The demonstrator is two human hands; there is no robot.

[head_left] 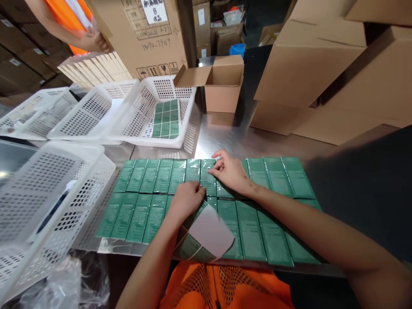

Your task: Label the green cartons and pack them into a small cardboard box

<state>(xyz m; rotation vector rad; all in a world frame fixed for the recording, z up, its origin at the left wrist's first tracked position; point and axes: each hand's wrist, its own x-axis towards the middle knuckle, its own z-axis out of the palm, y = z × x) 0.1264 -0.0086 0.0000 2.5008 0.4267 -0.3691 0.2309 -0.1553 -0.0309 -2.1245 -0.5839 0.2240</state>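
Note:
Two rows of shrink-wrapped green boxes (251, 229) lie side by side across the metal table. My left hand (188, 198) is closed on the upper corner of a sticker sheet (212, 227), which hangs over the near row. Part of the sheet is bare white backing, and green labels show along its lower left. Over the far row, my right hand (232, 172) has its thumb and fingers drawn together above a box near the middle. Whether a label is between those fingertips cannot be made out.
A white basket (146, 139) holds more green label sheets (165, 118). Other white baskets stand at left. Behind are an open small carton (222, 98) and a tall marked carton (154, 47). Large cardboard flaps (309, 73) fill the right. Another person's hands (93, 40) show at top left.

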